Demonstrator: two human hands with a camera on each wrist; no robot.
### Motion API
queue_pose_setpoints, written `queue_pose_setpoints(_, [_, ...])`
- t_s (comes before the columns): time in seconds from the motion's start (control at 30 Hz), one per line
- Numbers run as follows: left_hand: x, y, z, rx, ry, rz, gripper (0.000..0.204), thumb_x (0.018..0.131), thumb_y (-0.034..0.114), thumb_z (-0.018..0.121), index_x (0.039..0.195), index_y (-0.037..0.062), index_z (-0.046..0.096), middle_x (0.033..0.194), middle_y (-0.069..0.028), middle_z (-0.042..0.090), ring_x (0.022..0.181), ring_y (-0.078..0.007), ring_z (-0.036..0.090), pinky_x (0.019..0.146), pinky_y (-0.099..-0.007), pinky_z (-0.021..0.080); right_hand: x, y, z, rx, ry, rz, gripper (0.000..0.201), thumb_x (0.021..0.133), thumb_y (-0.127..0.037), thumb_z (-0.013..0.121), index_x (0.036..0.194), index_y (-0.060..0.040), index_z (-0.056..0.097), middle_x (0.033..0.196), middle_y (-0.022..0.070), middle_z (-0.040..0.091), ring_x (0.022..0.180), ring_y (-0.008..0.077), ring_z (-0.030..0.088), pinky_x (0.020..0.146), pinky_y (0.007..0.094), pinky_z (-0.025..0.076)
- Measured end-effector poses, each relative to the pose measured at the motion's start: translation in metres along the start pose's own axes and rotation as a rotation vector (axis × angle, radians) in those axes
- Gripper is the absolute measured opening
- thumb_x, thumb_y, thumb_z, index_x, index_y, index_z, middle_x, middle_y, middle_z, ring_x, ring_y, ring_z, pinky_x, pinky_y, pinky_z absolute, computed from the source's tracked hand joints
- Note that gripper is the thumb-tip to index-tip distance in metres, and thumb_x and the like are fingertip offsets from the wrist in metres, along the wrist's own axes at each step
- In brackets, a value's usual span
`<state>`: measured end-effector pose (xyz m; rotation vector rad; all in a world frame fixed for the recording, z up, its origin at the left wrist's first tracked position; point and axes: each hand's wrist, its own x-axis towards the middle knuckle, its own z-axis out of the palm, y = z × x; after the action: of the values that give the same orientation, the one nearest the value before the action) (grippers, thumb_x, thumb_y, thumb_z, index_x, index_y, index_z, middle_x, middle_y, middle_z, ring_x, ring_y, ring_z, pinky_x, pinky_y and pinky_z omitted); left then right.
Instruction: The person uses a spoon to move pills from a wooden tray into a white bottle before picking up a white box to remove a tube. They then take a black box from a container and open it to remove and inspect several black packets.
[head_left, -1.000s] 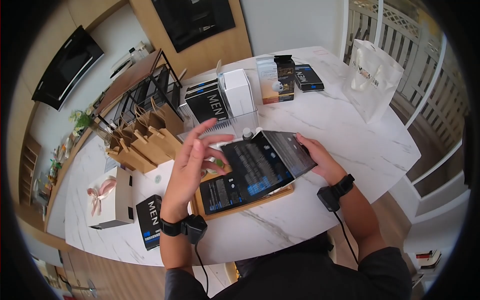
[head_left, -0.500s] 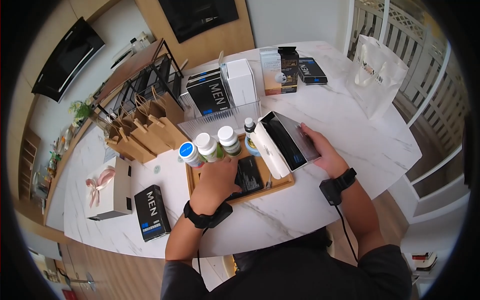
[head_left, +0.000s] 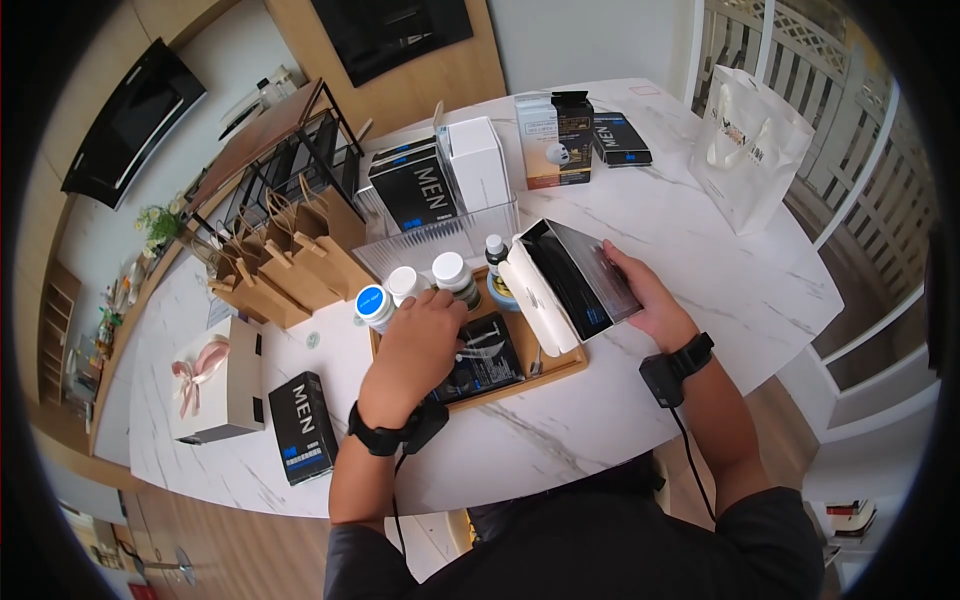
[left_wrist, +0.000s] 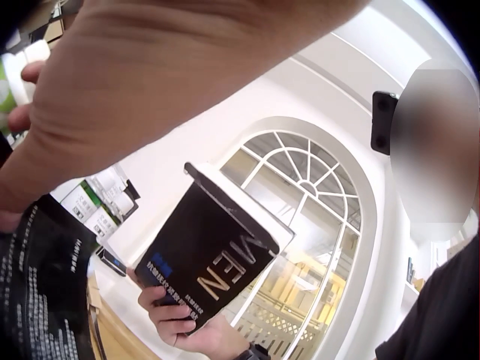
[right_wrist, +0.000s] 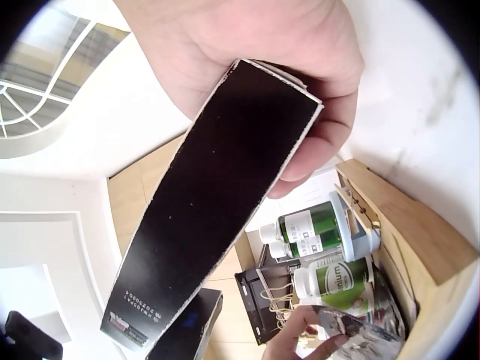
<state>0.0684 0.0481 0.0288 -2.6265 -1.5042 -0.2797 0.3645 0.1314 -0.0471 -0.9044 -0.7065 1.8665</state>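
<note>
My right hand [head_left: 655, 305] holds an upright, opened black box [head_left: 608, 285] over the right end of the wooden tray [head_left: 575, 362]. Its white-lined flap hangs toward the tray, and "MEN" shows on its front in the left wrist view. My left hand [head_left: 415, 345] is down at the tray, pinching the edge of a shiny black packet [head_left: 490, 362] with white print. In the right wrist view, the thumb and fingers [right_wrist: 296, 330] grip that packet. Just beyond the left hand stand white-capped bottles [head_left: 452, 268] and a blue-capped bottle [head_left: 373, 303].
A small dark bottle [head_left: 497, 252] stands at the tray's back. Behind it, a clear ribbed organizer [head_left: 440, 235] holds boxes. Paper bags [head_left: 290, 270], a ribboned white box [head_left: 225, 385] and another black MEN box [head_left: 303, 428] are on the left. A white bag [head_left: 750, 160] stands right.
The black box has swung from lying spread over the tray to upright at the right. My left hand has come down from the air to the packet, whose surface now catches light.
</note>
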Motion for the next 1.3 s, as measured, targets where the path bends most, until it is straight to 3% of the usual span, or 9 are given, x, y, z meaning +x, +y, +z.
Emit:
queue_pose_setpoints(0.1, [-0.002,-0.001,-0.029,-0.365,-0.296,-0.167,0.019,0.079,0.007,0.071,0.093,0.0004,0.06,0.096,-0.0117,0.067,0.089,-0.0341,0.065,0.073,-0.0397,0.05,0.001,0.0,-0.001,0.031,0.007,-0.011,0.04,0.095,-0.038,0.06,0.106,-0.0001,0.062,0.097,0.0072,0.068,0.081,0.0119,0.066,0.073,0.0267,0.054])
queue_pose_setpoints(0.23, [-0.018,-0.014,-0.066,-0.702,-0.067,-0.049,0.019,0.085,0.003,0.065,0.104,0.0038,0.063,0.087,-0.0111,0.067,0.079,-0.0269,0.064,0.072,-0.0333,0.049,0.001,-0.001,-0.003,0.033,-0.018,-0.021,0.039,0.096,-0.037,0.059,0.106,0.0,0.062,0.097,0.007,0.068,0.08,0.0119,0.067,0.073,0.0264,0.055])
queue_pose_setpoints(0.4, [-0.014,-0.001,-0.078,-1.23,-0.007,-0.234,0.025,0.093,0.0,0.059,0.118,0.0015,0.058,0.09,0.0008,0.065,0.083,-0.0036,0.057,0.078,-0.0197,0.045,-0.001,0.001,0.002,-0.085,-0.009,-0.029,0.039,0.097,-0.038,0.057,0.106,-0.0002,0.063,0.095,0.0053,0.069,0.078,0.0105,0.066,0.071,0.0257,0.054])
queue_pose_setpoints(0.73, [0.004,0.007,-0.052,-1.209,-0.093,-0.356,0.04,0.093,0.006,0.063,0.131,0.0063,0.05,0.083,0.0015,0.066,0.08,-0.0021,0.057,0.074,-0.0188,0.045,-0.001,0.009,0.006,-0.322,0.014,-0.052,0.037,0.099,-0.036,0.055,0.106,-0.002,0.065,0.09,0.0017,0.069,0.073,0.007,0.066,0.066,0.0226,0.053])
queue_pose_setpoints(0.9, [0.001,-0.004,-0.052,-1.559,0.013,-0.238,0.053,0.102,0.039,0.044,0.141,0.0043,0.04,0.115,-0.0153,0.065,0.082,-0.0121,0.064,0.068,-0.0213,0.054,-0.002,0.008,0.006,-0.244,-0.003,-0.038,0.036,0.099,-0.035,0.055,0.105,-0.0013,0.065,0.091,0.0025,0.069,0.074,0.0077,0.066,0.067,0.0231,0.054])
queue_pose_setpoints(1.03, [0.0,-0.01,-0.057,-1.277,0.136,-0.305,0.052,0.101,0.044,0.044,0.131,0.0016,0.049,0.11,-0.0116,0.066,0.076,-0.0135,0.063,0.058,-0.0222,0.052,-0.003,0.004,0.005,-0.083,-0.013,0.008,0.037,0.097,-0.036,0.058,0.106,-0.0004,0.063,0.095,0.0058,0.069,0.078,0.0109,0.067,0.071,0.0262,0.054])
queue_pose_setpoints(1.1, [0.0,-0.012,-0.05,-1.114,0.029,-0.389,0.049,0.095,0.04,0.058,0.126,0.0022,0.054,0.099,-0.0092,0.068,0.072,-0.0147,0.062,0.058,-0.0252,0.051,-0.002,0.003,0.004,-0.055,-0.017,0.029,0.038,0.097,-0.037,0.058,0.106,-0.0002,0.063,0.096,0.0068,0.068,0.08,0.0119,0.066,0.073,0.0271,0.055])
queue_pose_setpoints(1.17, [-0.003,-0.006,-0.037,-0.33,-0.213,-0.286,0.049,0.085,0.032,0.071,0.123,0.0043,0.058,0.094,-0.011,0.068,0.076,-0.0213,0.065,0.066,-0.0315,0.052,0.001,0.005,0.0,-0.02,0.001,0.028,0.039,0.096,-0.038,0.059,0.106,-0.0006,0.062,0.097,0.0074,0.068,0.081,0.0129,0.066,0.073,0.0277,0.054])
queue_pose_setpoints(1.3, [-0.002,0.007,0.006,-0.045,-0.295,-0.194,0.052,0.07,0.029,0.082,0.111,0.0048,0.06,0.095,-0.0138,0.067,0.092,-0.0312,0.066,0.077,-0.0393,0.051,0.002,0.005,0.0,-0.037,0.026,0.042,0.039,0.096,-0.038,0.06,0.106,-0.0008,0.062,0.097,0.0071,0.067,0.08,0.0128,0.065,0.074,0.0276,0.054])
